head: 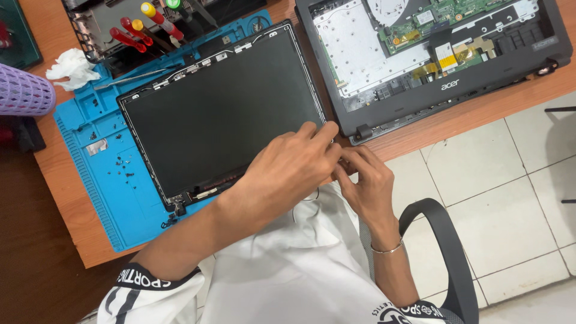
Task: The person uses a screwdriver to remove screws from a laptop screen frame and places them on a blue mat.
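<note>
A black laptop screen panel (pixel 222 108) lies flat on a blue work mat (pixel 102 180) on the wooden desk (pixel 60 204). My left hand (pixel 294 165) covers the panel's near right corner, its fingers bent over the edge. My right hand (pixel 367 183), with a thin bracelet on the wrist, meets it from the right. Its fingertips pinch at the same corner, just under the left fingers. What lies between the fingertips is hidden.
An opened black laptop base (pixel 432 60) with bare circuit boards sits to the right of the panel. At the back are red-handled screwdrivers (pixel 138 33), tweezers (pixel 132 78), a crumpled tissue (pixel 72 69) and a purple basket (pixel 24 93). Several loose screws (pixel 123 165) lie on the mat. A chair armrest (pixel 441 231) is near my right arm.
</note>
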